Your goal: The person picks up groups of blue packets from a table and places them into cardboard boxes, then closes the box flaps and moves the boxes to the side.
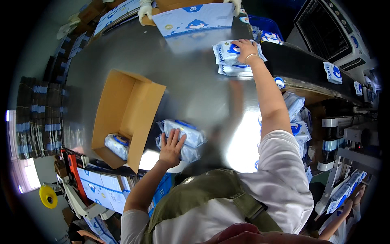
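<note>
My left hand (172, 149) lies with fingers spread on top of a white-and-blue soft pack of wet wipes (187, 132), which rests on another pack (189, 154) at the near side of the metal table. Stretched out to the far right, my right hand (246, 49) has its fingers bent over the upper pack of wipes (226, 52) of a stack; its thumb is hard to make out. Left of my left hand, an open brown carton (140, 105) lies tilted toward me, with a pack of wipes (117, 146) in its near end.
Across the table (195, 89), a co-worker's white-gloved hands (145, 11) hold a printed carton (195, 20). A dark conveyor belt (300, 61) carrying packs runs along the right. A blue crate (264, 24) stands behind it. Flattened cartons (40, 118) are stacked at left.
</note>
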`<action>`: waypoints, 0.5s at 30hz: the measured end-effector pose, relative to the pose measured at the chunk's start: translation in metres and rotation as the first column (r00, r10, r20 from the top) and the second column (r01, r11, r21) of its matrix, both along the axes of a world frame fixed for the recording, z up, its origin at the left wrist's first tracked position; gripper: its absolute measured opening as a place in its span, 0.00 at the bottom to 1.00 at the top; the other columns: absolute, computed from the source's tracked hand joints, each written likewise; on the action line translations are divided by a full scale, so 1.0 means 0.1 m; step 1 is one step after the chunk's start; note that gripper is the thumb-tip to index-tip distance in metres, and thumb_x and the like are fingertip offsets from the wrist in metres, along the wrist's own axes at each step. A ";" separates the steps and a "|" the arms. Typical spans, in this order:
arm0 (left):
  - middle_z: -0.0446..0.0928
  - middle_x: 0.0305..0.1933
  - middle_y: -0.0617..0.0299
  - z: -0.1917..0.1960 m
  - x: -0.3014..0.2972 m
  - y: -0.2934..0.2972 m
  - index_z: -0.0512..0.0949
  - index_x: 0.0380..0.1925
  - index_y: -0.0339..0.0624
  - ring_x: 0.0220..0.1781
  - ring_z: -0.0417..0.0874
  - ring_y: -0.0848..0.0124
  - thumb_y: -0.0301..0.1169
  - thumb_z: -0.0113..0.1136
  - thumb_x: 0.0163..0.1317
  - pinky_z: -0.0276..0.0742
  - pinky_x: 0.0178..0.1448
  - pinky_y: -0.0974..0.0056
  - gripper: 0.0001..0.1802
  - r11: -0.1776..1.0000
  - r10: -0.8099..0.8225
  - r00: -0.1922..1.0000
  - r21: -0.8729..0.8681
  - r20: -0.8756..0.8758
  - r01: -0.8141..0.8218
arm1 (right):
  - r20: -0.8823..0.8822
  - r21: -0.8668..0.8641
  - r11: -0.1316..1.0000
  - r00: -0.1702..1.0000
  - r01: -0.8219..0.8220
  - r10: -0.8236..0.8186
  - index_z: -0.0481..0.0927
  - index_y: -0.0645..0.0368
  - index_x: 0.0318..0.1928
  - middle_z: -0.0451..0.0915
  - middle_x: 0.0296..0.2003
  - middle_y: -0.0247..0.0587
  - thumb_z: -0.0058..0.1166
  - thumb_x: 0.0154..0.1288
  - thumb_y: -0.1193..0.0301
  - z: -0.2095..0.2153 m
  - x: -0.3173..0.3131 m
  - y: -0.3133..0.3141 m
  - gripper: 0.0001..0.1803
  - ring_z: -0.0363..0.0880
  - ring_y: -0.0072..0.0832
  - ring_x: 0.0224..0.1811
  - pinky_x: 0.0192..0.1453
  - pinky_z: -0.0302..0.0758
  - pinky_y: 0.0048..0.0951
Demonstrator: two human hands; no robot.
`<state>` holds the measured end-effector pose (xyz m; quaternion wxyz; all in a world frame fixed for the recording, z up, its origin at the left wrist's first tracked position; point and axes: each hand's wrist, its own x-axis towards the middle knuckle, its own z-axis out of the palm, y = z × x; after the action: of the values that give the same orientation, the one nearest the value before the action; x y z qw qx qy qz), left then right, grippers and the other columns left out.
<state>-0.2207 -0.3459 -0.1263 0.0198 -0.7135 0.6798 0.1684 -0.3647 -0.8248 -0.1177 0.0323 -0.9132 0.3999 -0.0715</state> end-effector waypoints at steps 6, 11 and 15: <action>0.46 0.72 0.46 -0.08 0.02 0.11 0.57 0.65 0.48 0.75 0.43 0.51 0.27 0.60 0.40 0.35 0.70 0.36 0.46 0.998 -0.013 1.000 -0.056 -0.008 0.013 | -0.022 0.189 0.974 0.992 -0.121 0.128 0.72 0.39 0.56 0.71 0.55 0.42 0.55 0.42 0.75 0.03 -0.29 0.87 0.34 0.66 0.41 0.60 0.62 0.62 0.49; 0.48 0.72 0.46 -0.06 0.04 0.16 0.59 0.65 0.54 0.74 0.44 0.51 0.36 0.68 0.38 0.37 0.70 0.37 0.49 0.991 -0.059 0.997 -0.127 -0.052 0.052 | -0.039 -0.205 0.957 0.979 -0.203 0.199 0.64 0.37 0.63 0.61 0.63 0.49 0.70 0.34 0.73 -0.14 -0.90 2.49 0.50 0.57 0.48 0.67 0.68 0.52 0.55; 0.50 0.71 0.46 0.07 0.09 0.09 0.61 0.64 0.53 0.74 0.46 0.50 0.33 0.71 0.34 0.39 0.69 0.36 0.50 0.980 -0.164 0.985 -0.119 -0.061 0.156 | 0.018 -0.109 0.983 0.989 -0.145 0.147 0.63 0.36 0.63 0.60 0.64 0.45 0.74 0.26 0.59 -0.20 -0.95 2.62 0.55 0.59 0.46 0.65 0.65 0.56 0.54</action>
<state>-0.2119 -0.3369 -0.1193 -0.0315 -0.6500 0.7439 0.1522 -0.4595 -0.5632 -0.1375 -0.0066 -0.9394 0.3270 -0.1025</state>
